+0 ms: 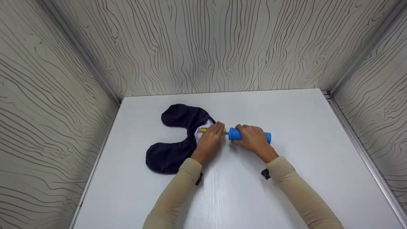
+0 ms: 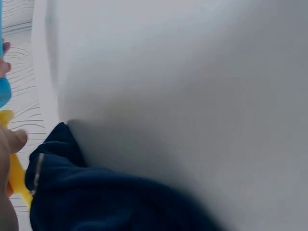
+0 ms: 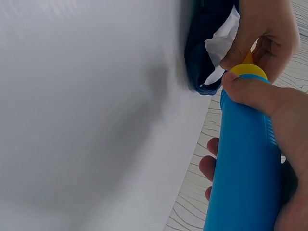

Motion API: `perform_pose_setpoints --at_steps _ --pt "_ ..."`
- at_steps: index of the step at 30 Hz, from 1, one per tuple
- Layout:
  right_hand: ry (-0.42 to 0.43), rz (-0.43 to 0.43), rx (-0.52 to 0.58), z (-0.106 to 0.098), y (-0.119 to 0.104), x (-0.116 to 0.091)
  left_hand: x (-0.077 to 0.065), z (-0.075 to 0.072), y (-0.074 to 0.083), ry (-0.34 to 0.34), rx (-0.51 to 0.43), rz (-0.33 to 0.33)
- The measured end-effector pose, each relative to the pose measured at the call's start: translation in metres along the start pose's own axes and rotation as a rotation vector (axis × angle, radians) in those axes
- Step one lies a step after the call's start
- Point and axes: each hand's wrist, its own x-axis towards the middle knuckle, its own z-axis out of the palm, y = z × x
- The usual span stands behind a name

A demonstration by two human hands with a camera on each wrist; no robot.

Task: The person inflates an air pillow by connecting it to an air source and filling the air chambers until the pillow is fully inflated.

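Observation:
A hand pump with a blue barrel [image 1: 235, 134] and a yellow nozzle piece [image 2: 17, 174] lies between my two hands, pointing left. My left hand [image 1: 210, 137] grips the yellow piece at the opening of a navy U-shaped neck pillow [image 1: 170, 156]. White material [image 3: 222, 43] shows inside that opening, and the yellow tip reaches over it in the head view. Around the blue barrel curl the fingers of my right hand [image 1: 253, 138], its thumb lying near the yellow end in the right wrist view. A short blue rod [image 1: 226, 133] shows between barrel and yellow piece.
The white table [image 1: 302, 184] is bounded by wood-patterned panels [image 1: 203, 47] at the back and both sides. Metal rails run along its left and right edges. Both forearms have beige sleeves [image 1: 178, 190], with dark straps at the wrists.

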Motion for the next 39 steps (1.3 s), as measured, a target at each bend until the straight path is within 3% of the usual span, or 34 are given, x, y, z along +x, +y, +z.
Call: perform_pose_setpoints --at_steps 3,8,15,23,30,39 --pt "0.011 -0.019 -0.013 0.001 0.003 0.000 -0.002 0.000 -0.001 -0.018 0.037 -0.010" --pt "0.073 -0.041 -0.094 0.002 0.011 -0.003 -0.006 -0.001 -0.007 -0.059 0.011 -0.049" --pt "0.091 -0.017 -0.120 -0.003 0.029 -0.008 -0.011 0.005 -0.020 0.037 0.005 -0.051" --pt "0.078 0.001 -0.142 -0.010 0.042 -0.012 -0.014 0.002 -0.022 0.054 -0.060 -0.089" --pt "0.118 -0.047 -0.168 -0.006 0.032 -0.010 -0.010 -0.003 -0.014 0.082 -0.052 -0.086" --pt "0.225 -0.135 -0.190 0.011 0.010 -0.001 -0.005 -0.006 0.001 0.007 0.015 -0.086"
